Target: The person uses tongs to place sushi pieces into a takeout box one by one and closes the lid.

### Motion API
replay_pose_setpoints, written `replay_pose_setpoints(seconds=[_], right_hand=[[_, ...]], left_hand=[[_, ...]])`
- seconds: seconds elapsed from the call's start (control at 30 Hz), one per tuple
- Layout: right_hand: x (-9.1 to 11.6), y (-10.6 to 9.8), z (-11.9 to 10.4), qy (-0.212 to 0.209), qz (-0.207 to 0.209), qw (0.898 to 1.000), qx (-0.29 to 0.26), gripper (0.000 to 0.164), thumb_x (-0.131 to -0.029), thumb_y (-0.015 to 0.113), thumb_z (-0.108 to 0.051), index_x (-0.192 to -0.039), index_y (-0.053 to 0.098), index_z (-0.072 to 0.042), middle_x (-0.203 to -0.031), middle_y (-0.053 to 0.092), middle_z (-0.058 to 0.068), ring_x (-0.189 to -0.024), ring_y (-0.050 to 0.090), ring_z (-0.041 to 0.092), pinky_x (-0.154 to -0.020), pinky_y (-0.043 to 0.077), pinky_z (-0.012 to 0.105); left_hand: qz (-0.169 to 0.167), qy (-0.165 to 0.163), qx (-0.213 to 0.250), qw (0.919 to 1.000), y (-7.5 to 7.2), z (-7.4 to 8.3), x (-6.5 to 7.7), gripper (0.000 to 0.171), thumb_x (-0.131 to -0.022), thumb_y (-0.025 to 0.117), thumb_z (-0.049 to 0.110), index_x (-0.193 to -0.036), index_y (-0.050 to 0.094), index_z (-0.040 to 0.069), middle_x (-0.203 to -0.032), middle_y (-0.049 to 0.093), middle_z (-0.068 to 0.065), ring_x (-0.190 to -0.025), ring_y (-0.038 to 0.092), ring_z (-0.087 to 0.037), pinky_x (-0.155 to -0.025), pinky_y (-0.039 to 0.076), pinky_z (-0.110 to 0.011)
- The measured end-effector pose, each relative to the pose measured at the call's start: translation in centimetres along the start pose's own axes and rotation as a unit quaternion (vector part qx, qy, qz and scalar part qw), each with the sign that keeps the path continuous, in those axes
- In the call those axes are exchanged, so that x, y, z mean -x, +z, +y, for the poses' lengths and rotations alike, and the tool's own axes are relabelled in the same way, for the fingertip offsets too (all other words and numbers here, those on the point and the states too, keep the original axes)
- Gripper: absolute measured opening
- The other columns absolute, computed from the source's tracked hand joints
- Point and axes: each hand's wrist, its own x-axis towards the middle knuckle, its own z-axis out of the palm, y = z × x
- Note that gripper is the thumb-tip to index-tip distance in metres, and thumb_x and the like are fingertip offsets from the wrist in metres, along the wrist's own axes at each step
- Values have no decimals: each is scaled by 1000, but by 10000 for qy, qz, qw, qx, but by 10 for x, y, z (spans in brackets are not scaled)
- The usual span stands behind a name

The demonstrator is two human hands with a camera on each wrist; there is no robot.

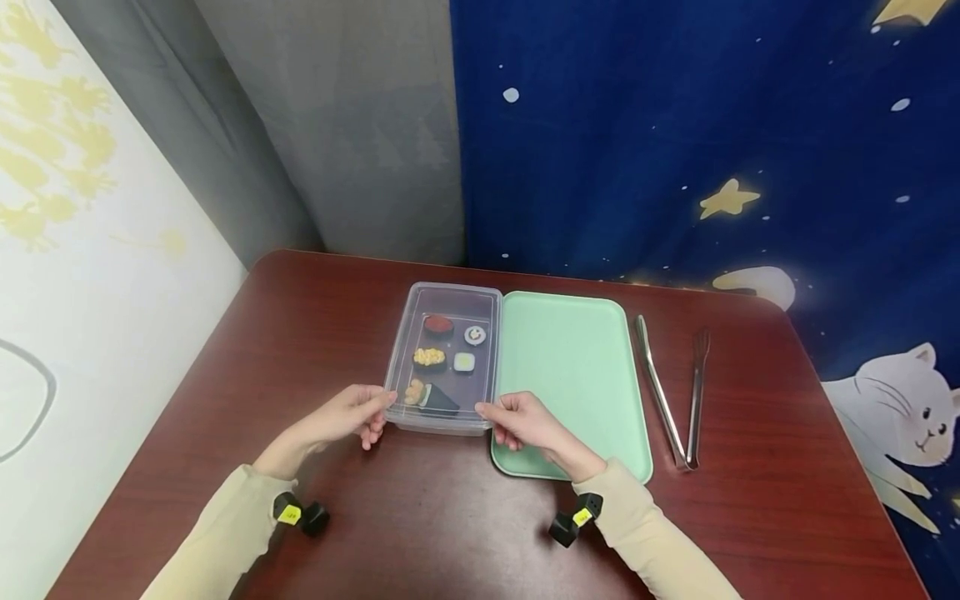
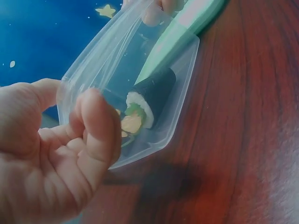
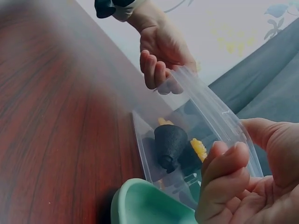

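Note:
A clear plastic food box (image 1: pixel 442 429) with a see-through lid (image 1: pixel 461 297) over it stands left of a mint-green tray (image 1: pixel 566 367). Inside lie a cone-shaped hand roll (image 1: pixel 438 400), a yellow-topped sushi piece (image 1: pixel 429 358), a red-topped one (image 1: pixel 438 325), and two small rolls (image 1: pixel 475 335). My left hand (image 1: pixel 358 414) pinches the rim at the near left corner, thumb on top and fingers below. At the near right corner, my right hand (image 1: pixel 523 421) pinches the rim likewise, above the tray's edge. Both wrist views show curled fingers beside the box wall.
Metal tongs (image 1: pixel 678 417) lie spread on the red-brown table (image 1: pixel 450 517), right of the tray. A grey curtain (image 1: pixel 375 125) and a blue starry one (image 1: pixel 600 167) hang behind the table's far edge. A white patterned surface (image 1: pixel 90 275) borders the left side.

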Motion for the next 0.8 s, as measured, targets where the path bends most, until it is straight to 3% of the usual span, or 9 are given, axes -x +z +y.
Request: replay_pose_setpoints(seconds=[0.37, 0.57, 0.7, 0.8], right_hand=[[3, -2, -1, -193, 26, 9996, -227, 37, -93, 59, -25, -61, 48, -11, -51, 51, -4, -39, 40, 2, -38, 30, 15], [1, -2, 0, -140, 63, 9991, -397, 37, -92, 60, -25, -60, 47, -11, -50, 50, -5, -38, 39, 2, -38, 29, 15], [-2, -2, 3, -127, 188, 9993, -298, 38, -91, 62, -28, -60, 48, -10, -50, 50, -4, -38, 40, 3, -38, 30, 15], [-2, -3, 4, -346, 475, 9981, 182, 36, -90, 63, -30, -66, 54, -5, -52, 52, -3, -40, 42, 5, -40, 35, 17]], left_hand=[[23, 352, 195, 9992, 3, -9, -4, 27, -101, 41, 14, -80, 46, -2, -58, 47, 0, -48, 50, -7, -43, 49, -20], [37, 442, 164, 9989, 1, -11, -6, 30, -101, 40, 13, -80, 44, -8, -58, 47, 0, -49, 51, -7, -43, 49, -21], [98, 258, 174, 9995, -1, -10, -5, 31, -101, 42, 19, -79, 46, -3, -59, 48, -1, -50, 52, -9, -45, 50, -21], [184, -91, 144, 9997, -2, -9, -2, 35, -101, 43, 26, -79, 49, 0, -60, 50, -2, -52, 54, -11, -48, 53, -24]])
